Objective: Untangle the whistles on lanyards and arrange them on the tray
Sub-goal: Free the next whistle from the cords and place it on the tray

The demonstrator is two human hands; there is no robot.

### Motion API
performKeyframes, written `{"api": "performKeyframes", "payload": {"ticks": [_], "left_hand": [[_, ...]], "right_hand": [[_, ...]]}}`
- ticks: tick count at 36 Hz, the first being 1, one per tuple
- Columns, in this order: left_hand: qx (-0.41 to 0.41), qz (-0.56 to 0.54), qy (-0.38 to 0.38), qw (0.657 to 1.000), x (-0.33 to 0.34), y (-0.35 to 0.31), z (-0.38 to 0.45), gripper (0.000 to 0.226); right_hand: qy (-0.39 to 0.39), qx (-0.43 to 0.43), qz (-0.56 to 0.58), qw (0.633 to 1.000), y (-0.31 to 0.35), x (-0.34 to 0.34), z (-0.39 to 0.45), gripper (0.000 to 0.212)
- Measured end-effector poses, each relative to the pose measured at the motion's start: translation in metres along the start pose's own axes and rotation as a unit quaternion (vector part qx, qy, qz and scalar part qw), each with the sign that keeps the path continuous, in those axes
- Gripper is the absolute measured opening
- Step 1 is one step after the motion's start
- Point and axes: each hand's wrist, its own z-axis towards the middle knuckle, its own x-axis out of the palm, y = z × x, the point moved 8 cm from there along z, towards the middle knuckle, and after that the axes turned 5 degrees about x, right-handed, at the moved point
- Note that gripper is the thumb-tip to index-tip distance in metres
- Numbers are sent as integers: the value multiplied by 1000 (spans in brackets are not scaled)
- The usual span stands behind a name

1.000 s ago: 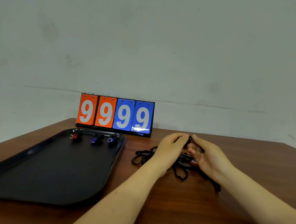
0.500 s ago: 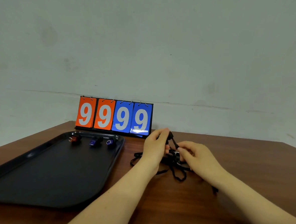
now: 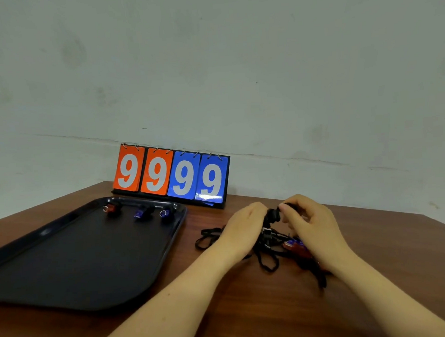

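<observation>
A brown table (image 3: 251, 310) runs to a pale wall (image 3: 261, 61). On its left side lies a black tray (image 3: 66, 269), long edge angled away. Behind the tray's far right corner stands a scoreboard (image 3: 172, 175) with 4 flip cards, 2 orange and 2 blue, each reading 9.

The left hand (image 3: 243, 225) and right hand (image 3: 310, 223) meet over the table just right of the tray. Both have fingers curled in, pinching a black knot of the cords (image 3: 267, 259) raised between them. The rest of the tangle lies on the table under and between the hands, loops trailing out left toward the tray and down past the right wrist. A red whistle (image 3: 298, 249) sits in the tangle under the right palm, with a bit of blue beside it.

3 whistles line the tray's far edge, apart from each other: a red one (image 3: 110, 208), a blue one (image 3: 140, 213) and another blue one (image 3: 164, 213).
</observation>
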Motion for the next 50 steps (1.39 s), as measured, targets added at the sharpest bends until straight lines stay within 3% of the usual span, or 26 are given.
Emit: {"api": "performKeyframes", "payload": {"ticks": [7,10,13,17,21,24,28,33,38,46,48,50], "left_hand": [[22,-65,70,995,12,-5,-1,19],[40,-63,72,995,12,-10,-3,21],[34,-70,68,995,13,-10,-4,23],[-57,-179,79,979,20,-2,-6,25],[-35,-200,111,973,25,-9,-10,20],[-7,-187,116,975,26,-13,-12,15],[-47,-257,65,963,22,-8,-9,22],[-61,-258,13,964,12,1,-7,31],[-36,-232,-31,972,1,3,-4,23],[-80,-242,9,967,3,6,-3,22],[-68,-203,15,977,3,4,-4,24],[-26,-92,11,995,3,-1,-2,30]], "right_hand": [[-21,17,57,998,0,-9,2,13],[-8,70,98,993,-12,-7,6,12],[28,138,174,975,-26,3,5,15],[61,185,293,936,-33,14,3,20],[70,203,336,917,-35,19,3,21],[69,190,310,929,-35,19,3,21],[30,159,237,958,-34,13,3,17],[-2,9,23,1000,-7,7,-1,14],[16,-56,-74,996,-2,12,-2,15],[28,-167,-188,967,12,12,-4,6],[20,-161,-173,972,10,11,-4,8],[19,-145,-152,978,7,10,-3,13]]}}
